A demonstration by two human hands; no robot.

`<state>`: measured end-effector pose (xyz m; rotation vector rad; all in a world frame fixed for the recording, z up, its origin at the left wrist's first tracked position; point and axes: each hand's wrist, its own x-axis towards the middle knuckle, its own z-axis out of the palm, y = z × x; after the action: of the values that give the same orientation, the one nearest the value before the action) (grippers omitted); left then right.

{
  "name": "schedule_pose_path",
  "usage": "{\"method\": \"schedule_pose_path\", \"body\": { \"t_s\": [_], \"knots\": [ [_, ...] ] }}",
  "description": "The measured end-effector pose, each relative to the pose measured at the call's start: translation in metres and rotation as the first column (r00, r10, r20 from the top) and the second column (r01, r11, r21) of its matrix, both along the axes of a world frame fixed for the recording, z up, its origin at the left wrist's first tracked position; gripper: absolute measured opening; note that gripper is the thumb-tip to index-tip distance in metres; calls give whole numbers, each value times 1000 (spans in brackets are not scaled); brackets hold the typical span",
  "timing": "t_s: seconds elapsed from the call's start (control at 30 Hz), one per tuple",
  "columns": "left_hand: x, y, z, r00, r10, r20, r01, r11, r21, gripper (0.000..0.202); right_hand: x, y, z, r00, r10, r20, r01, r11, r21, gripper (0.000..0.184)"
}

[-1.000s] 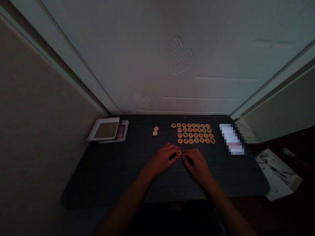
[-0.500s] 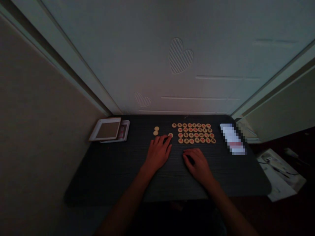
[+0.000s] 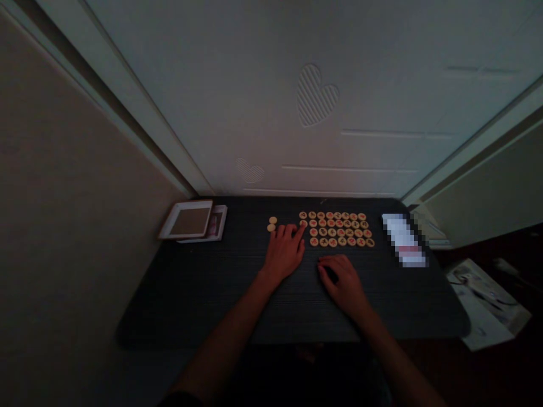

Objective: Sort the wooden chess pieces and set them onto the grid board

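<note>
Several round wooden game pieces (image 3: 337, 229) with red and dark marks lie in neat rows on a dark table (image 3: 203, 294). My left hand (image 3: 285, 250) reaches forward with fingers stretched, its fingertips on a piece (image 3: 303, 224) at the left end of the rows. Two plain pieces (image 3: 272, 224) lie apart, just left of that hand. My right hand (image 3: 344, 284) rests on the table nearer to me, fingers curled down, nothing visible in it.
A white box with its lid (image 3: 190, 221) sits at the table's far left. A blurred white object (image 3: 404, 239) lies at the far right. A pale door with heart reliefs (image 3: 316, 102) stands behind. Papers (image 3: 487, 299) lie on the floor to the right.
My left hand slid a piece from between both hands forward to the left end of the rows. My right hand stayed in place.
</note>
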<state>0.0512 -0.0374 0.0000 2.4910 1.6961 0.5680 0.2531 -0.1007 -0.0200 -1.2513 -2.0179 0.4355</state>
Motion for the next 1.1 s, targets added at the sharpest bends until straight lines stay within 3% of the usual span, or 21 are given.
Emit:
{"method": "schedule_pose_path", "body": {
  "t_s": [1.1],
  "knots": [
    [1, -2, -3, 999, 8, 39, -9, 1000, 28, 49, 0, 1, 0, 1000, 7, -10, -7, 1000, 19, 14]
  ]
}}
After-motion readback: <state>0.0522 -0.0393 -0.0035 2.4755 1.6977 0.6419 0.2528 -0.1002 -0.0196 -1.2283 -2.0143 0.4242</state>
